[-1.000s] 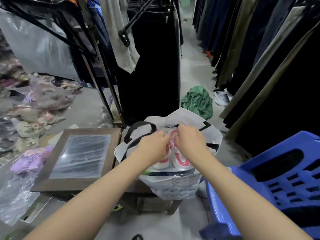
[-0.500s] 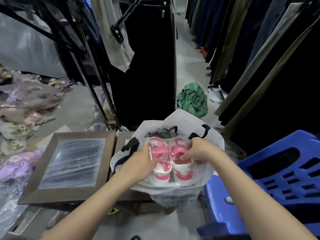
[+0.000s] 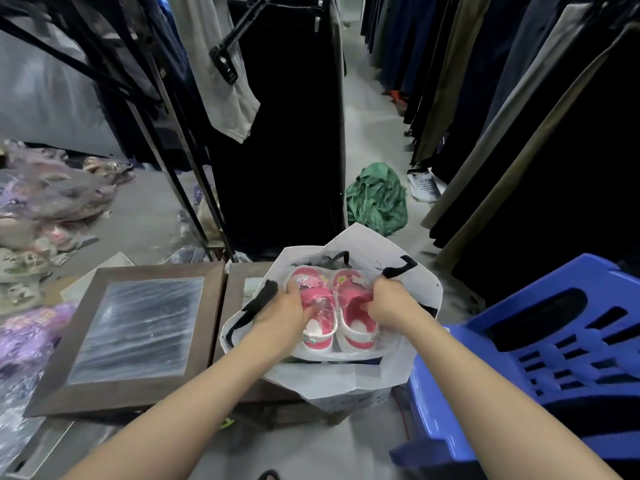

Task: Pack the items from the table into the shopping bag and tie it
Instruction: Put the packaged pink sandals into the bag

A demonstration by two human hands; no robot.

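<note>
From the head camera we see our left hand (image 3: 282,311) and right hand (image 3: 389,304) gripping a plastic-wrapped pair of pink shoes (image 3: 332,306), fingers curled tight around its sides, inside the open white shopping bag (image 3: 412,296) standing on the dark desk (image 3: 214,303)

Clothing shop, hanging trousers (image 3: 519,98) on racks (image 3: 180,161), bagged stock (image 3: 41,202)

You're looking at a matt white shopping bag (image 3: 408,271) with black cloth handles (image 3: 261,299). The pink shoes (image 3: 332,306) in it are sitting under clear glossy plastic wrap. The table (image 3: 221,323) on the left is showing dark matt wood around shiny panels, and the blue chair (image 3: 554,358) on the right is smooth plastic.
</note>
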